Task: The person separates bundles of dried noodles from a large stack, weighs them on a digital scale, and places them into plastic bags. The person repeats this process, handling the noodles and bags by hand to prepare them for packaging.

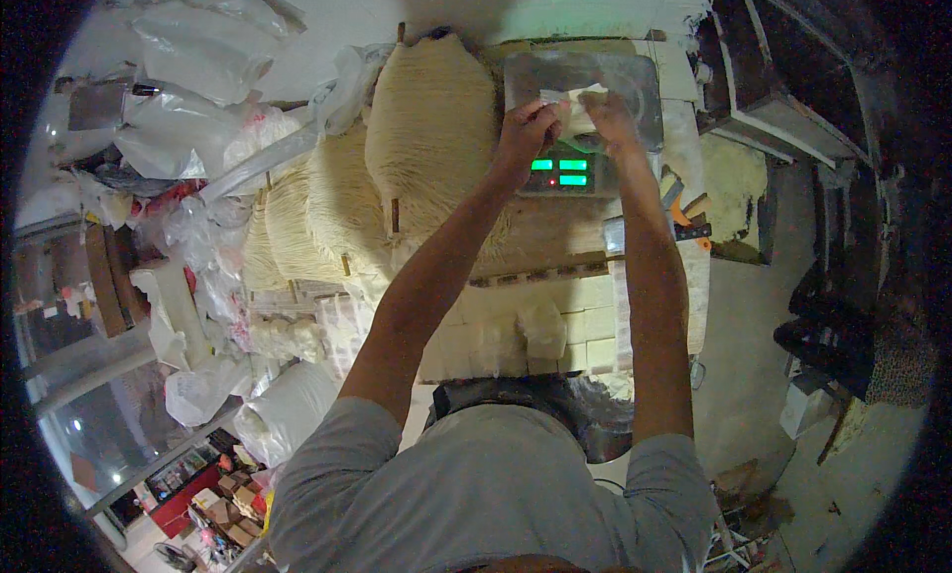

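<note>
Both of my arms reach forward over a digital weighing scale (645, 119) with a metal pan and lit green displays. My left hand (534, 130) has its fingers closed on the left side of a small white piece, perhaps paper or thin plastic (584, 108). On the right side of that same piece is my right hand (610, 119), fingers bent around its edge. What the piece is exactly, I cannot tell. Left of the scale lies a large bundle of pale noodle-like strands (431, 119) with short wooden sticks at its ends.
More strand bundles (338, 194) lie further left, beside piled clear plastic bags (204, 52). Orange-handled tools (680, 212) rest at the table's right side. Pale blocks or packets (587, 320) line the near edge. Dark shelving (803, 127) stands at the right.
</note>
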`<control>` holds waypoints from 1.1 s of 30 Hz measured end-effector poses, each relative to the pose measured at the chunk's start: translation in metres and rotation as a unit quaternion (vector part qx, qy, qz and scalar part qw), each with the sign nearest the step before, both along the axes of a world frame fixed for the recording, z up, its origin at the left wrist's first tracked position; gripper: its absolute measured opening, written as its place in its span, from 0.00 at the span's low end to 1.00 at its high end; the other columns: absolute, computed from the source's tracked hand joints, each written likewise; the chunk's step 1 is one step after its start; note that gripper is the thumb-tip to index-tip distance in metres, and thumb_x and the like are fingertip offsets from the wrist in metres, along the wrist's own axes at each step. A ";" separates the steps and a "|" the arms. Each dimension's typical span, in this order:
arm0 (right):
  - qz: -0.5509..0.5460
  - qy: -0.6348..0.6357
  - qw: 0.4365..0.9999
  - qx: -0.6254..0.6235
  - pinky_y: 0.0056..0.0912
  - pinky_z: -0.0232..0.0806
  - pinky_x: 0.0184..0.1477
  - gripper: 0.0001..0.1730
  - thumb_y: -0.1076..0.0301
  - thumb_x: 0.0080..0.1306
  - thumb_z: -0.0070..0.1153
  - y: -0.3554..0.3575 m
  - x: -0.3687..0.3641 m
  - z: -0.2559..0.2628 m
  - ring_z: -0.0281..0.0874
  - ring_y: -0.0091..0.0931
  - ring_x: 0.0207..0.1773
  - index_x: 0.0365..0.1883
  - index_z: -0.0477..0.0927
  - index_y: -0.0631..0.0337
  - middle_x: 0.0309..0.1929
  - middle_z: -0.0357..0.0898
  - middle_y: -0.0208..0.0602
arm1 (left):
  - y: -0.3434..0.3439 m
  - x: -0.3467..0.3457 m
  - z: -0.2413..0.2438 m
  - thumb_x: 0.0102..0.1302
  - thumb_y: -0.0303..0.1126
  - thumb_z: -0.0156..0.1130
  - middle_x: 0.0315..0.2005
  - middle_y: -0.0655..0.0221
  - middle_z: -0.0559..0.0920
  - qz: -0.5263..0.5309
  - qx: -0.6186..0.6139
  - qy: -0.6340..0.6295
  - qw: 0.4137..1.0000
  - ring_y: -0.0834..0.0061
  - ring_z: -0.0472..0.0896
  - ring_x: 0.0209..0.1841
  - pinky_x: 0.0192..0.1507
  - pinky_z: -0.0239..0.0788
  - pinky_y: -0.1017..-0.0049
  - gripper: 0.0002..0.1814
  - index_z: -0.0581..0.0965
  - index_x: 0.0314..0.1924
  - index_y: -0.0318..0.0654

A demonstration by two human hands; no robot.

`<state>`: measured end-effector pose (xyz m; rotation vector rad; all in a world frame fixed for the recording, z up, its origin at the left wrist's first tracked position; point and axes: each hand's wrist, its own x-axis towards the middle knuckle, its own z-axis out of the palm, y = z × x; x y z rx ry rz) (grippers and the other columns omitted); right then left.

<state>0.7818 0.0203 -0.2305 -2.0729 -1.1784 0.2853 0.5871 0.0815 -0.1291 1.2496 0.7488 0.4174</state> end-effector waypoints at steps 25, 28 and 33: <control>-0.003 -0.048 0.991 -0.126 0.49 0.74 0.47 0.19 0.54 0.67 0.59 -0.014 -0.025 -0.005 0.82 0.46 0.48 0.45 0.82 0.60 0.43 0.81 0.52 | 0.002 -0.006 -0.019 0.71 0.38 0.60 0.29 0.75 0.81 0.047 -0.072 -0.054 0.995 0.83 0.73 0.22 0.24 0.62 0.79 0.08 0.81 0.38 0.42; 0.028 -0.090 0.973 -0.212 0.49 0.73 0.55 0.13 0.62 0.70 0.53 -0.010 -0.035 0.026 0.79 0.44 0.52 0.48 0.77 0.59 0.45 0.78 0.49 | 0.007 -0.015 -0.014 0.70 0.41 0.60 0.28 0.77 0.80 0.077 -0.133 -0.092 0.984 0.82 0.73 0.23 0.25 0.63 0.79 0.09 0.79 0.39 0.44; 0.067 -0.341 0.933 -0.093 0.48 0.75 0.47 0.13 0.62 0.69 0.51 -0.017 -0.003 -0.015 0.81 0.38 0.44 0.46 0.78 0.60 0.39 0.80 0.45 | 0.037 -0.025 -0.006 0.67 0.37 0.61 0.25 0.77 0.77 0.077 -0.252 -0.202 0.943 0.80 0.71 0.23 0.26 0.60 0.75 0.06 0.78 0.36 0.45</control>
